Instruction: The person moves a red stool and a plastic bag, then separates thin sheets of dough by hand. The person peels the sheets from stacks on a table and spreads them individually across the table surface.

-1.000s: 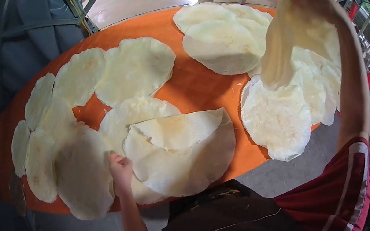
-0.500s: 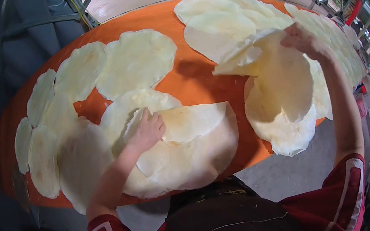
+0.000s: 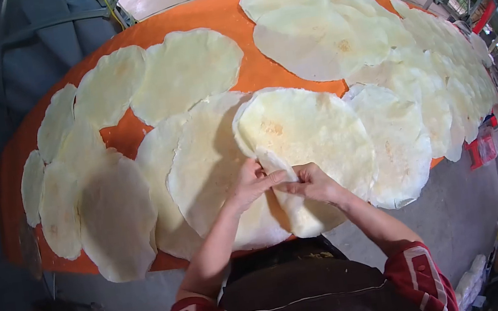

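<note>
Both of my hands pinch the near-left edge of a thin round flatbread sheet (image 3: 315, 127), pale yellow with a brownish patch. My left hand (image 3: 255, 183) and my right hand (image 3: 313, 184) meet at this edge, which is folded up between the fingers. The sheet's far side lies over the orange table cover. Under and to the left of it rests another flatbread sheet (image 3: 200, 169), overlapping one more beneath. To the right, a further sheet (image 3: 391, 148) lies partly under the held one's edge.
The orange table (image 3: 179, 19) carries several more sheets, overlapping at left and at far right. A dark blue tarp (image 3: 55, 43) hangs at the left, with metal framing behind. A red plastic container (image 3: 482, 148) stands beyond the right edge.
My right hand has come from the far right to the middle, beside my left. A folded sheet on the middle pile now lies opened flat; the lifted right sheet is now down.
</note>
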Motion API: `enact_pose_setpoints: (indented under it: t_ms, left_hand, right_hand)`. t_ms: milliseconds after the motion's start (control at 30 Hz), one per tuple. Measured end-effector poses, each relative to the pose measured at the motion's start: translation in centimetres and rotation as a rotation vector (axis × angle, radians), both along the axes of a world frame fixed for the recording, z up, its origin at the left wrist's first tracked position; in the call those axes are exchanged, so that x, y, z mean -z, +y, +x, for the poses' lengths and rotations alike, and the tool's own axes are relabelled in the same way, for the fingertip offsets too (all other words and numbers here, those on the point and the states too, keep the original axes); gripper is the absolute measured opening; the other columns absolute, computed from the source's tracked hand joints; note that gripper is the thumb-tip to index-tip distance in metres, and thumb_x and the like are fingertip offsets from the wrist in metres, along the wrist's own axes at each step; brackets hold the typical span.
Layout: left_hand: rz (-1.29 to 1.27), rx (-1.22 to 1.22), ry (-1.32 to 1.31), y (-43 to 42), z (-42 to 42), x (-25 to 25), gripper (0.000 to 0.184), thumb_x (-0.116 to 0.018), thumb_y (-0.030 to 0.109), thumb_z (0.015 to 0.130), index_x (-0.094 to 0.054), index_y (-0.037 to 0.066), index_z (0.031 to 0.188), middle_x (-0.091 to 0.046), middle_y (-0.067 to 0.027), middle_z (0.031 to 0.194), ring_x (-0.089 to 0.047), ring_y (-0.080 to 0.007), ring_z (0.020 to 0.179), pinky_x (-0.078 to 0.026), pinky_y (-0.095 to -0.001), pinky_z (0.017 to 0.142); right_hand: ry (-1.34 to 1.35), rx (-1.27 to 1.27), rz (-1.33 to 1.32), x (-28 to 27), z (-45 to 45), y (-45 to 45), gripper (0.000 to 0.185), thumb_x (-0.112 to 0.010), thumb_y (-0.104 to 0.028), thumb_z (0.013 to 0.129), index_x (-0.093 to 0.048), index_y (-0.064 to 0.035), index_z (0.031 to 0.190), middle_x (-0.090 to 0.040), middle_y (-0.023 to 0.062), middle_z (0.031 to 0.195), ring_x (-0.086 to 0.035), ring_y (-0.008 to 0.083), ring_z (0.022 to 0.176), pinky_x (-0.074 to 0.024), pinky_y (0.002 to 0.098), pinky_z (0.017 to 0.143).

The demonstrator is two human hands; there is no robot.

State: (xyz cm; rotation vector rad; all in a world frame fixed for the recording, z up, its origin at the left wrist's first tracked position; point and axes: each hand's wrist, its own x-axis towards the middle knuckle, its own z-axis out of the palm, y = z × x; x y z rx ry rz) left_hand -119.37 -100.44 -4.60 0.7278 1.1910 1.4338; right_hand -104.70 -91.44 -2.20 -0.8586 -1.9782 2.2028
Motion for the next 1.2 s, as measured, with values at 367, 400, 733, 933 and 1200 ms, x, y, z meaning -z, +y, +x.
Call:
enact_pose_setpoints:
  t_ms: [367,400,733,933,1200]
  left_hand:
    - [0.114,-0.075,-0.268,-0.9,0.8,-0.8,0.057,-0.059,-0.001,0.069,-0.033,0.003,0.120,-0.052,-0.0082,0.105,-0.051,-0.0143,0.095,-0.043,-0.0270,0.081]
    - [0.126,-0.094,-0.275,-0.8,0.9,-0.4,0.056,-0.058,-0.002,0.069,-0.033,0.002,0.120,-0.051,-0.0084,0.107,-0.051,-0.0148,0.097,-0.043,-0.0268,0.081]
    - [-0.028,-0.229,-0.365,-1.2,-0.8,-0.8,0.042,-0.054,-0.004,0.073,-0.044,0.000,0.114,-0.055,-0.0098,0.103,-0.055,-0.0205,0.094,-0.044,-0.0337,0.082]
    - [-0.140,-0.304,-0.430,-2.7,-4.0,2.6,0.038,-0.055,-0.004,0.073,-0.048,0.001,0.110,-0.056,-0.0100,0.102,-0.055,-0.0211,0.092,-0.044,-0.0342,0.081]
    - [-0.169,-0.255,-0.412,-2.0,-3.5,3.6,0.043,-0.054,-0.004,0.073,-0.043,0.001,0.115,-0.053,-0.0100,0.107,-0.053,-0.0206,0.096,-0.042,-0.0341,0.084]
  right_hand:
    - [0.096,0.132,0.202,1.2,0.3,-2.2,0.045,-0.071,-0.019,0.070,-0.047,-0.0001,0.103,-0.054,0.0022,0.086,-0.050,0.0066,0.073,-0.0419,0.0203,0.063]
    - [0.096,0.140,0.225,1.2,0.4,-2.1,0.044,-0.070,-0.019,0.071,-0.047,0.0000,0.103,-0.054,0.0023,0.085,-0.050,0.0068,0.072,-0.0420,0.0202,0.063]
    - [0.243,0.536,-0.524,1.9,4.4,4.7,0.014,-0.050,-0.004,0.075,-0.056,0.0010,0.087,-0.059,0.0083,0.076,-0.058,0.0170,0.065,-0.0490,0.0280,0.065]
    - [0.190,0.855,-0.405,-4.0,21.2,21.0,0.018,-0.050,-0.005,0.073,-0.059,0.0011,0.087,-0.061,0.0114,0.078,-0.058,0.0193,0.072,-0.0488,0.0313,0.070]
    - [-0.183,0.923,0.566,-25.2,34.7,30.2,0.020,-0.052,-0.021,0.073,-0.059,-0.0043,0.083,-0.059,0.0055,0.070,-0.058,0.0150,0.056,-0.0487,0.0267,0.056]
